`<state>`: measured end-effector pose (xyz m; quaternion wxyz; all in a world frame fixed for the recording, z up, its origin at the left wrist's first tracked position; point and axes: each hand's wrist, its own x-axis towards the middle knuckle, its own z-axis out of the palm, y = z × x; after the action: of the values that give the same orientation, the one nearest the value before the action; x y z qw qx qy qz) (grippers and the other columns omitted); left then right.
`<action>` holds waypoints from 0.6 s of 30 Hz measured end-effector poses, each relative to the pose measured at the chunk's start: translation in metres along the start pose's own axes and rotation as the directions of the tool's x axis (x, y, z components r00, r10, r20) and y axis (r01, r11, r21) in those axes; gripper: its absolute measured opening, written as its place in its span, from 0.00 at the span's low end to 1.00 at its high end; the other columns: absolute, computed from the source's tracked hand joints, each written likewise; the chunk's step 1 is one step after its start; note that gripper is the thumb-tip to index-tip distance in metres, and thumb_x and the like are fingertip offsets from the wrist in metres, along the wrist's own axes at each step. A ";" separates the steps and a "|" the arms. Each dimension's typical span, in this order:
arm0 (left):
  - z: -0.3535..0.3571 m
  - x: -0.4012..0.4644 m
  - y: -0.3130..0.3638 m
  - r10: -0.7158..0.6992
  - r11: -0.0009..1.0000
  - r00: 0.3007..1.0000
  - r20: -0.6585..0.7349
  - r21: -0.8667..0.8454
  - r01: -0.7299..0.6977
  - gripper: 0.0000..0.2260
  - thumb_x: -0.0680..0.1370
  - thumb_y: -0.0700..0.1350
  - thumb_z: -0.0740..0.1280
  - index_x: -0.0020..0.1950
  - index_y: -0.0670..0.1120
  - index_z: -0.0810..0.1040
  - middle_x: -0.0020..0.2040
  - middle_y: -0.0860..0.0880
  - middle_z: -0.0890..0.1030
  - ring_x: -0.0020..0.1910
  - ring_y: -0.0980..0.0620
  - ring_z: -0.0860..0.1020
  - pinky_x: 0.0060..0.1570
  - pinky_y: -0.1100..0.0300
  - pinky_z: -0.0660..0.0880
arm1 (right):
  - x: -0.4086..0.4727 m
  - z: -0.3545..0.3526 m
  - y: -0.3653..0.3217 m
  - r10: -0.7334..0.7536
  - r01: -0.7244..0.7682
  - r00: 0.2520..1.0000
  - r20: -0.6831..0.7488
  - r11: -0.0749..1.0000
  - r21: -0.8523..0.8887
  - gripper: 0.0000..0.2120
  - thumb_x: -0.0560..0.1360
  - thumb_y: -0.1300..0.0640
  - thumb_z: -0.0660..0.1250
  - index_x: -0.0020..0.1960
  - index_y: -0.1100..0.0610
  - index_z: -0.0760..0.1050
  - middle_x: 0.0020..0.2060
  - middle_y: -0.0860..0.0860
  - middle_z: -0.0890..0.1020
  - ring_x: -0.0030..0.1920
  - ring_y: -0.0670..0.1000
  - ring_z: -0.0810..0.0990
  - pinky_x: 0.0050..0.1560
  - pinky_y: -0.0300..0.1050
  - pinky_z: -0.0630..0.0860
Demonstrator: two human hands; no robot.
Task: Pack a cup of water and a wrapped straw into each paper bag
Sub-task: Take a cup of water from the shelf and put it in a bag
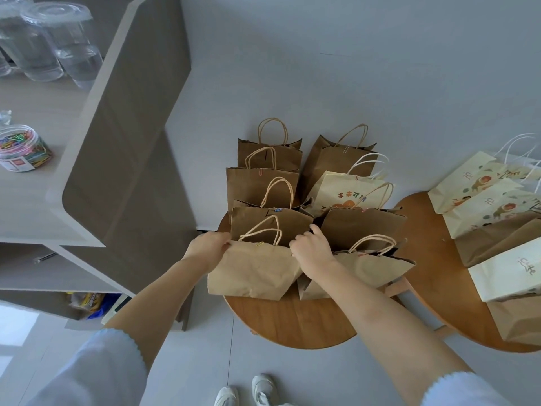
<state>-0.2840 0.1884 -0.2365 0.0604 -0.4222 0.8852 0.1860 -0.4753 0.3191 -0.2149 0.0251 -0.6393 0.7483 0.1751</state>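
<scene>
A light brown paper bag [251,271] with twine handles stands at the front of a round wooden stool [292,320], its top folded shut with a yellow clip. My left hand [209,244] grips the bag's upper left corner. My right hand [311,249] grips its upper right corner. Several more brown bags [260,183] and one cream printed bag [339,194] stand behind and beside it, clipped shut. Clear lidded cups of water [70,42] stand on the desk at the upper left. No straw is visible.
A jar of coloured paper clips [23,149] sits on the grey desk [35,206] at left. A second wooden stool [433,282] at right carries flat cream and brown bags [491,206]. My shoes [248,391] are on the tiled floor below.
</scene>
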 end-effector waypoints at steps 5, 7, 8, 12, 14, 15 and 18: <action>0.008 -0.001 0.002 -0.010 0.998 0.998 0.066 -0.068 0.014 0.12 0.82 0.42 0.54 0.53 0.44 0.77 0.50 0.45 0.79 0.50 0.46 0.75 0.45 0.55 0.70 | 0.005 0.001 0.003 0.015 -0.014 1.000 0.021 1.000 -0.027 0.08 0.78 0.62 0.62 0.55 0.56 0.78 0.51 0.53 0.81 0.56 0.54 0.77 0.74 0.53 0.54; 0.010 -0.001 0.002 -0.011 0.994 0.997 0.080 -0.107 0.020 0.12 0.82 0.42 0.55 0.53 0.44 0.77 0.50 0.45 0.79 0.50 0.45 0.75 0.47 0.53 0.72 | 0.006 0.001 0.007 0.017 -0.016 0.999 0.027 0.999 -0.031 0.08 0.79 0.61 0.62 0.54 0.56 0.78 0.50 0.53 0.81 0.55 0.54 0.77 0.73 0.53 0.54; 0.010 -0.001 0.001 -0.009 0.993 0.996 0.085 -0.116 0.019 0.11 0.82 0.42 0.55 0.53 0.44 0.77 0.51 0.45 0.79 0.51 0.45 0.75 0.48 0.53 0.72 | 0.007 0.001 0.008 0.014 -0.013 0.999 0.030 0.999 -0.034 0.08 0.79 0.61 0.62 0.54 0.56 0.78 0.50 0.53 0.81 0.55 0.54 0.77 0.73 0.53 0.55; 0.013 -0.001 0.002 -0.001 0.997 0.994 0.112 -0.077 0.010 0.10 0.82 0.44 0.55 0.54 0.44 0.76 0.53 0.45 0.79 0.52 0.46 0.75 0.48 0.53 0.72 | 0.008 0.003 0.009 -0.002 0.005 0.998 0.069 0.999 -0.036 0.07 0.79 0.59 0.63 0.55 0.56 0.78 0.50 0.53 0.81 0.55 0.54 0.77 0.72 0.54 0.57; 0.014 -0.001 0.005 0.005 0.999 0.992 0.123 -0.043 0.001 0.10 0.82 0.44 0.55 0.54 0.44 0.74 0.53 0.46 0.78 0.52 0.47 0.75 0.48 0.55 0.71 | 0.007 0.005 0.008 -0.011 0.013 0.997 0.075 1.000 -0.027 0.09 0.79 0.58 0.63 0.57 0.56 0.78 0.53 0.54 0.80 0.58 0.54 0.76 0.71 0.53 0.59; 0.014 -0.002 0.006 0.008 1.000 0.992 0.127 -0.029 -0.005 0.09 0.82 0.45 0.55 0.55 0.44 0.74 0.54 0.47 0.78 0.53 0.47 0.74 0.49 0.56 0.71 | 0.006 0.007 0.008 -0.017 0.019 0.997 0.079 1.000 -0.019 0.10 0.79 0.58 0.64 0.58 0.56 0.77 0.55 0.54 0.80 0.60 0.54 0.75 0.71 0.53 0.59; 0.014 -0.003 0.007 0.031 0.999 0.990 0.137 0.006 -0.032 0.10 0.82 0.48 0.58 0.61 0.47 0.72 0.58 0.49 0.77 0.58 0.48 0.74 0.53 0.56 0.73 | 0.003 0.007 0.012 -0.043 0.041 0.995 0.091 0.999 0.016 0.14 0.79 0.54 0.63 0.63 0.57 0.74 0.60 0.54 0.77 0.64 0.55 0.72 0.73 0.53 0.58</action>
<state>-0.2879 0.1997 -0.2465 0.1196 -0.3941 0.8862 0.2120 -0.4891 0.3197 -0.2197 0.0676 -0.6461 0.7339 0.1986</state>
